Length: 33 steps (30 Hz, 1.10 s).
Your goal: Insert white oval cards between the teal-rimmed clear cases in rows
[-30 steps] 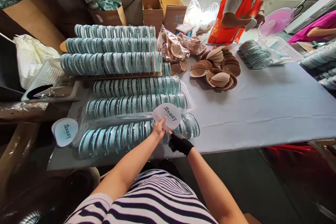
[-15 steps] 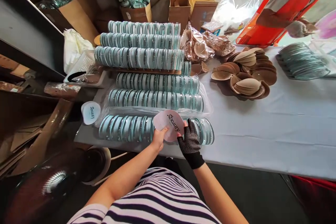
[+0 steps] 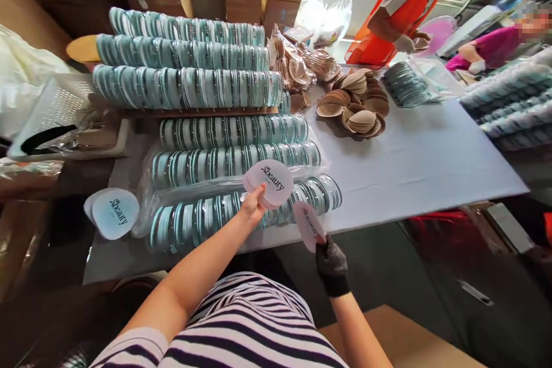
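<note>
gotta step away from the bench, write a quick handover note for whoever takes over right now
Left hand: bare, holding a small stack of white printed cards above the nearest row of teal cases.
Right hand: black glove, pinching a single card off the table's near edge.
Things: five more rows of cases lie behind; loose cards at the table's left end; tan pads piled mid-table.
Done: one card is separate from the stack.
Left: most cards sit in the left hand; where the single card goes cannot be told.
</note>
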Available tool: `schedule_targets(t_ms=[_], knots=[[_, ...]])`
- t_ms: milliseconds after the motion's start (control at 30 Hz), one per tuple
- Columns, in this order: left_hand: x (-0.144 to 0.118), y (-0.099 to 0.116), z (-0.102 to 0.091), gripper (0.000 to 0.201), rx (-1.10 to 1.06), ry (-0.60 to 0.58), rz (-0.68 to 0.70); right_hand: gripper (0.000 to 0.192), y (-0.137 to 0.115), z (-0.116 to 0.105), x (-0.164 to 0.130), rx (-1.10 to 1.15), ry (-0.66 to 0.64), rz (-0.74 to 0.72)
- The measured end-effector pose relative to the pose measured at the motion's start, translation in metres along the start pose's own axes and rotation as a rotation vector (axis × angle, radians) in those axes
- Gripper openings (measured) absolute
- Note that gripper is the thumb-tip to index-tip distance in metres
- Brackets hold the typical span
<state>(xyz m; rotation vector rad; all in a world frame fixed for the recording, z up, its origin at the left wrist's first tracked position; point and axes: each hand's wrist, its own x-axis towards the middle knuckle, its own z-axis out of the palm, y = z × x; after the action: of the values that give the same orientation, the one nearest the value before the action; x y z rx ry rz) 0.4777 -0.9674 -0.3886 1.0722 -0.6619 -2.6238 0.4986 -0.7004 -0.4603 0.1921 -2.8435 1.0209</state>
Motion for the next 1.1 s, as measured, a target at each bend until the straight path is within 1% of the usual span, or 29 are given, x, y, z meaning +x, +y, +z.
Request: schedule_targets(t_ms=[67, 100, 167, 200, 267, 367, 433, 500, 567, 633, 733, 800, 867, 933, 1000, 1100], knots=[[0.010, -0.005, 0.002, 0.026, -0.011, -0.003, -0.066, 0.053, 0.006, 0.006, -0.038, -0.069, -0.137, -0.089], [0.014, -0.008, 0.003, 0.025, -0.009, 0.012, -0.090, 0.052, 0.006, 0.010, -0.050, -0.097, -0.185, -0.100], [0.022, -0.014, 0.003, 0.025, 0.005, 0.038, -0.113, 0.053, 0.000, 0.019, -0.056, -0.161, -0.244, -0.080], [0.025, -0.016, 0.002, 0.026, 0.016, 0.045, -0.118, 0.053, -0.005, 0.024, -0.051, -0.197, -0.267, -0.067], [0.030, -0.017, -0.001, 0.027, 0.034, 0.037, -0.125, 0.049, -0.019, 0.033, -0.029, -0.280, -0.332, -0.051], [0.034, -0.017, -0.006, 0.029, 0.053, -0.009, -0.117, 0.040, -0.046, 0.042, 0.013, -0.408, -0.511, -0.075], [0.034, -0.018, -0.008, 0.030, 0.062, -0.018, -0.102, 0.036, -0.061, 0.044, 0.034, -0.468, -0.623, -0.086], [0.033, -0.019, -0.009, 0.029, 0.061, 0.001, -0.082, 0.033, -0.069, 0.040, 0.042, -0.486, -0.677, -0.056], [0.031, -0.020, -0.008, 0.029, 0.061, 0.008, -0.071, 0.031, -0.071, 0.036, 0.043, -0.466, -0.668, -0.019], [0.030, -0.020, -0.007, 0.031, 0.068, -0.001, -0.071, 0.029, -0.070, 0.037, 0.041, -0.421, -0.636, -0.013], [0.027, -0.019, -0.005, 0.034, 0.078, 0.000, -0.057, 0.029, -0.070, 0.049, 0.045, -0.353, -0.572, -0.021], [0.026, -0.018, -0.004, 0.035, 0.077, 0.010, -0.043, 0.033, -0.072, 0.059, 0.052, -0.354, -0.541, -0.029], [0.026, -0.018, -0.003, 0.035, 0.074, 0.011, -0.037, 0.037, -0.073, 0.066, 0.060, -0.388, -0.538, -0.060], [0.027, -0.018, -0.004, 0.036, 0.070, 0.015, -0.029, 0.035, -0.073, 0.070, 0.067, -0.385, -0.567, -0.095], [0.028, -0.018, -0.005, 0.036, 0.072, 0.019, -0.015, 0.032, -0.073, 0.072, 0.071, -0.294, -0.589, -0.100], [0.029, -0.018, -0.008, 0.036, 0.093, 0.006, -0.017, 0.032, -0.075, 0.076, 0.070, -0.143, -0.573, -0.032]])
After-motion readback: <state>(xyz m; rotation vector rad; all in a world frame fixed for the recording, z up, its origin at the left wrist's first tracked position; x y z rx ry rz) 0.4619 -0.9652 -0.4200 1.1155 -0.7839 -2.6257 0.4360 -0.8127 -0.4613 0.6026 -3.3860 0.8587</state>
